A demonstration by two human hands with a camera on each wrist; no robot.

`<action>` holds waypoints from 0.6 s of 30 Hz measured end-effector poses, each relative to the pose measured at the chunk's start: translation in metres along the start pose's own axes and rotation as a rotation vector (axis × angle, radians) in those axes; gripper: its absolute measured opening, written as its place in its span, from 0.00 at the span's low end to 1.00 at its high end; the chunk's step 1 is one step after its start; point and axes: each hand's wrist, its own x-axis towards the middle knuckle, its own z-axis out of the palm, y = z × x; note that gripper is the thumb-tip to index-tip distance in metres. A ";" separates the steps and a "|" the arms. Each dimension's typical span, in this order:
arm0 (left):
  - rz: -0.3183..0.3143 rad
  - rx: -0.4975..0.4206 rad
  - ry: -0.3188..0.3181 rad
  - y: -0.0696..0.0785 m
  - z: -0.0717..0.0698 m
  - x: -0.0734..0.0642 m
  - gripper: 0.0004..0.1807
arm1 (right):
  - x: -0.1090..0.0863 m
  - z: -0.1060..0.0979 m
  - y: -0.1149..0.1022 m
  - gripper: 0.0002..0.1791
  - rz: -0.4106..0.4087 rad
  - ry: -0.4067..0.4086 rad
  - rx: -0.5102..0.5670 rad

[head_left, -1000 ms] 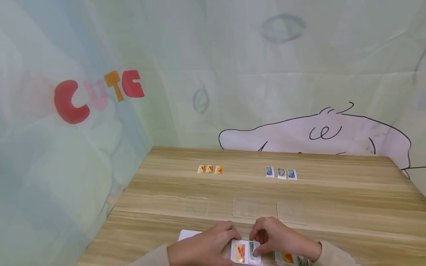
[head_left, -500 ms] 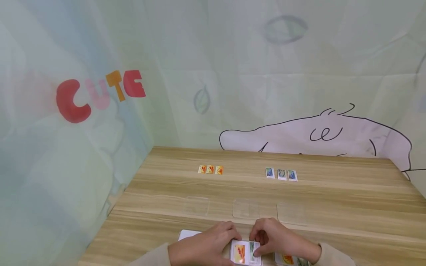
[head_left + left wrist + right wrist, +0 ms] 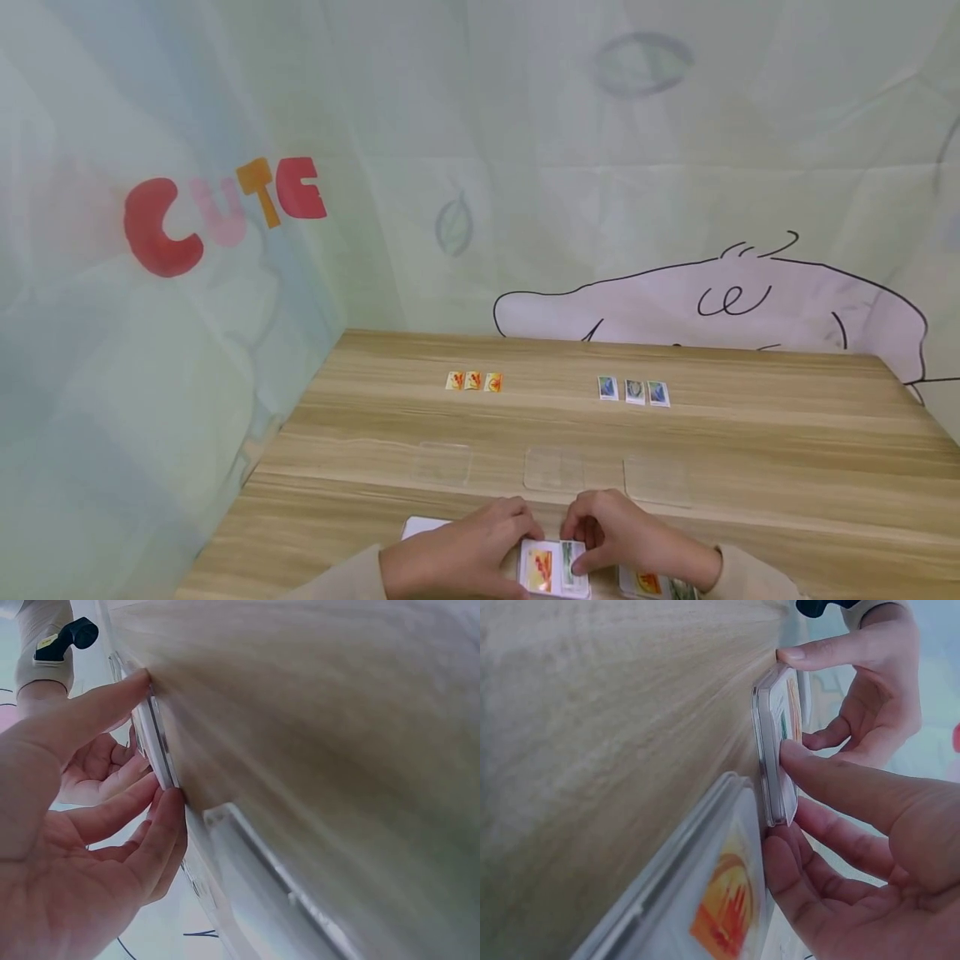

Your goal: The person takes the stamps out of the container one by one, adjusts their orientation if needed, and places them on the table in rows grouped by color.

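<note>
My left hand [image 3: 465, 554] grips a small clear-edged case [image 3: 557, 583] with a white face, thumb on its near edge and fingertips on its far edge. On that face, an orange-and-red stamp-like picture piece [image 3: 538, 572] lies at the left, and a green one [image 3: 567, 558] at the right. My right hand [image 3: 633, 537] pinches the green piece: the thumb presses its face and curled fingers meet its far end. In the right wrist view, a corner of the green piece [image 3: 792, 819] juts past the case's rim. The right fingers partly cover it.
Another case [image 3: 628, 581] with an orange piece [image 3: 648, 584] lies under my right wrist. A white case [image 3: 422, 527] shows behind my left hand. Three clear plastic plates [image 3: 553, 472] lie beyond. Farther back are three orange pieces [image 3: 473, 382] and three blue ones [image 3: 634, 392].
The green piece has shifted slightly away from me, its far end now reaching the case's far edge. The right fingertips moved a little with it. The left hand stays put.
</note>
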 end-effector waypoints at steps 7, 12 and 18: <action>0.018 0.008 -0.007 -0.002 -0.001 0.004 0.28 | 0.001 0.000 -0.003 0.12 0.024 0.009 -0.021; 0.005 0.005 -0.023 -0.001 -0.001 0.005 0.28 | 0.002 0.000 -0.003 0.11 0.042 0.013 -0.029; 0.011 0.015 -0.023 0.000 -0.002 0.005 0.28 | 0.002 0.000 -0.003 0.11 0.031 0.013 -0.037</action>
